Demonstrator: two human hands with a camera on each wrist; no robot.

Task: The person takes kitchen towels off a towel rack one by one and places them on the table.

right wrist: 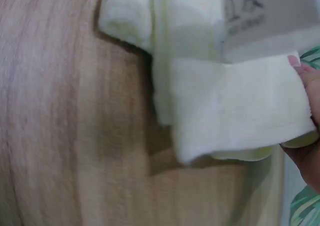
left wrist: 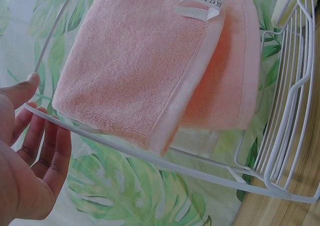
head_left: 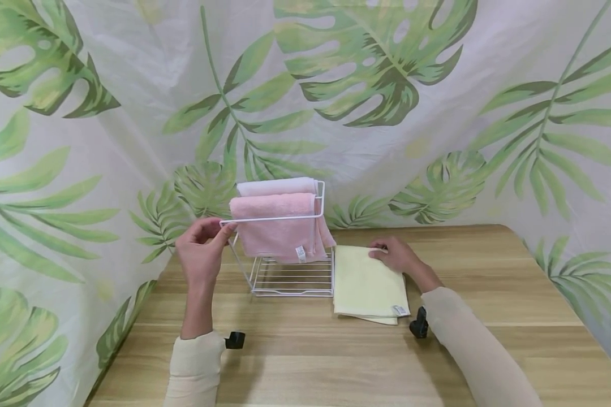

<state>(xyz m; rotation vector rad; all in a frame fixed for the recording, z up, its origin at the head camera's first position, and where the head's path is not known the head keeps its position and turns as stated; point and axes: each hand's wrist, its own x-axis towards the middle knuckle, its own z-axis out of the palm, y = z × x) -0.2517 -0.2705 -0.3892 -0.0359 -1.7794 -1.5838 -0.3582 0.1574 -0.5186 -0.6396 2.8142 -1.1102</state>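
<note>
A white wire rack [head_left: 292, 294] stands on the table, with a pink towel [head_left: 272, 232] draped over one of its upper bars. A white towel [head_left: 277, 187] hangs behind the pink one. My left hand [head_left: 202, 246] holds the rack's upper left corner; in the left wrist view the thumb and fingers of that hand [left wrist: 32, 161] lie around the wire. To the right of the rack, my right hand [head_left: 396, 255] grips the far edge of a folded pale yellow towel [head_left: 369, 282]. A tag hangs at this towel's near corner. The right wrist view is partly blurred.
The wooden table [head_left: 305, 362] reaches back to a leaf-print curtain [head_left: 438, 135]. A black wrist mount [head_left: 235, 340] sits by the left sleeve, and another black mount [head_left: 419, 323] by the right sleeve.
</note>
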